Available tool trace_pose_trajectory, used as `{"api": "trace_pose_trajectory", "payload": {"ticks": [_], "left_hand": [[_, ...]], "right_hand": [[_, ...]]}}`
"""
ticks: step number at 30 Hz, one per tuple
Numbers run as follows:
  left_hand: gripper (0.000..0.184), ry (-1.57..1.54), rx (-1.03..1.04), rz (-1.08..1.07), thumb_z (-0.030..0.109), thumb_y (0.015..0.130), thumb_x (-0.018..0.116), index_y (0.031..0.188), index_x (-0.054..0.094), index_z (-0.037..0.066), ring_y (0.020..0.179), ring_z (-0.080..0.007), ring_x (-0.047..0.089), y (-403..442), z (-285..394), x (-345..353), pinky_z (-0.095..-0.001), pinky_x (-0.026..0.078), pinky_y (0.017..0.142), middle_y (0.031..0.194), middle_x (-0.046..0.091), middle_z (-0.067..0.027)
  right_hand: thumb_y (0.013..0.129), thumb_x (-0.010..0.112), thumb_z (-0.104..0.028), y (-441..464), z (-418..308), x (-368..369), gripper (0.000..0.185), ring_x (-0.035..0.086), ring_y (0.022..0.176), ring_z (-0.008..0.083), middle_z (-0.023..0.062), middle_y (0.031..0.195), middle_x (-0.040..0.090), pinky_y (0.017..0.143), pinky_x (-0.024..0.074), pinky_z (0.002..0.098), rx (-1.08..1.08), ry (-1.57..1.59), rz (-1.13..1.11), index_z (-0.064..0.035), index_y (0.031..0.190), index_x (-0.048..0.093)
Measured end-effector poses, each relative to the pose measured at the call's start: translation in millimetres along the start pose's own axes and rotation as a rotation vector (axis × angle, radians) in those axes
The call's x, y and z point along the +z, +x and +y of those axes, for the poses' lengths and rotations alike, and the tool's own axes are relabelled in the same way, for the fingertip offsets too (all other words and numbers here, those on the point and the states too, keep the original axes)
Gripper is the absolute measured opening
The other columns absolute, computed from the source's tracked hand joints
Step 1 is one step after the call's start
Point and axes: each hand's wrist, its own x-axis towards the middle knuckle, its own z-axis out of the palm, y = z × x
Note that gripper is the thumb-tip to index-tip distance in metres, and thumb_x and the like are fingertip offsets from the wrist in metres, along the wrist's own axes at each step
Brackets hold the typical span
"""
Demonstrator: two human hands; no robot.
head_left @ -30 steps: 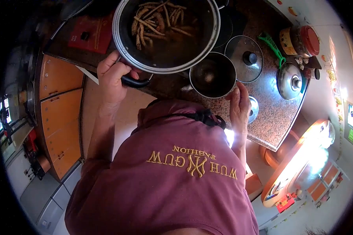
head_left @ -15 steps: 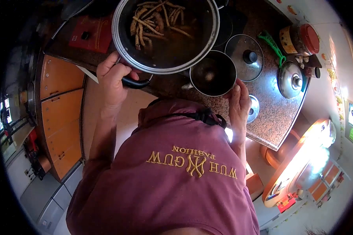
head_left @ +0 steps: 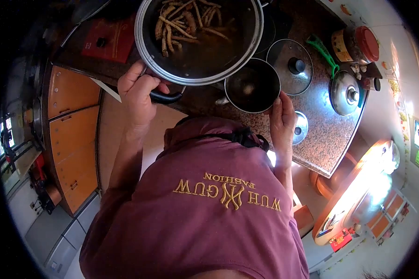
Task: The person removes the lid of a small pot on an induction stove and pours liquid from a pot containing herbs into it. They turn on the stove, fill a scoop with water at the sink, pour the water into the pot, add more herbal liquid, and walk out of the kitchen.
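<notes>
My left hand (head_left: pixel 141 95) is closed on the black side handle (head_left: pixel 166 98) of a large metal cooking pot (head_left: pixel 205 80). Long brown, root-like pieces (head_left: pixel 184 25) lie in dark liquid inside it, mostly on the left. Just right of the pot and partly under its rim sits a small dark saucepan (head_left: pixel 253 95) with a pale patch at its bottom. My right hand (head_left: pixel 282 116) grips the saucepan's right edge, thumb near the rim. Whether liquid passes between the two vessels I cannot make out.
A glass lid (head_left: pixel 288 69) rests behind the saucepan on the speckled counter (head_left: pixel 319 142). Farther right are a steel lid (head_left: pixel 343 95), a green-handled utensil (head_left: pixel 322 53) and a red-lidded jar (head_left: pixel 361 45). A small lid (head_left: pixel 300 128) lies beside my right hand. A red box (head_left: pixel 109 41) is at left.
The large pot and my left hand have shifted slightly to the right and up in view. My right hand stays on the saucepan, nearly unmoved.
</notes>
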Motion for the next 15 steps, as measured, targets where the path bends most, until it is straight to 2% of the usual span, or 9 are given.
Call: {"api": "trace_pose_trajectory", "payload": {"ticks": [1,4,8,11,14,15], "left_hand": [[0.03,-0.002,0.005,0.0,0.003,0.075,0.042,0.094,0.063,-0.007,0.058,-0.011,0.055,0,0,1,-0.0236,0.047,0.056,0.078,0.064,-0.0076],[0.03,-0.001,0.009,0.005,0.003,0.075,0.042,0.094,0.063,-0.006,0.058,-0.0106,0.054,-1,-1,3,-0.0235,0.047,0.056,0.078,0.065,-0.0073],[0.029,-0.026,-0.026,0.031,0.003,0.075,0.043,0.093,0.063,-0.007,0.057,-0.0099,0.054,-2,1,7,-0.023,0.046,0.056,0.077,0.064,-0.0072],[0.029,-0.017,0.006,0.028,0.002,0.075,0.043,0.093,0.063,-0.007,0.055,-0.0095,0.053,-3,-2,8,-0.0227,0.046,0.055,0.076,0.064,-0.0069],[0.028,-0.029,0.007,0.035,0.001,0.075,0.043,0.093,0.063,-0.007,0.054,-0.0095,0.053,-4,-1,11,-0.0225,0.046,0.055,0.075,0.064,-0.0066],[0.028,-0.028,0.007,0.033,0.001,0.075,0.043,0.093,0.063,-0.007,0.054,-0.0095,0.053,-4,-1,11,-0.0225,0.046,0.055,0.075,0.064,-0.0066]], "right_hand": [[0.097,0.047,-0.017,0,-5,0,0.031,0.057,0.066,0.0098,0.0046,0.074,0.061,0.061,0.0465,0.0233,0.056,0.061,-0.013,0.0041,0.12,0.054],[0.097,0.048,-0.016,1,8,1,0.031,0.058,0.066,0.0101,0.0047,0.074,0.061,0.06,0.0466,0.0234,-0.02,-0.015,0.001,0.0044,0.12,0.054],[0.097,0.048,-0.016,0,3,1,0.031,0.058,0.065,0.0102,0.0052,0.075,0.062,0.06,0.0468,0.0234,0.029,0.052,-0.004,0.0043,0.119,0.054],[0.097,0.048,-0.017,1,5,2,0.031,0.058,0.065,0.01,0.0055,0.075,0.062,0.06,0.0468,0.0235,-0.04,-0.066,0.021,0.0041,0.119,0.054],[0.098,0.047,-0.017,1,-1,1,0.03,0.058,0.065,0.0099,0.0054,0.075,0.062,0.06,0.0468,0.0238,0.085,-0.007,-0.02,0.0038,0.119,0.055],[0.098,0.047,-0.017,2,8,4,0.03,0.058,0.065,0.01,0.0055,0.074,0.062,0.059,0.0468,0.024,0.009,-0.044,-0.006,0.0036,0.119,0.055]]}}
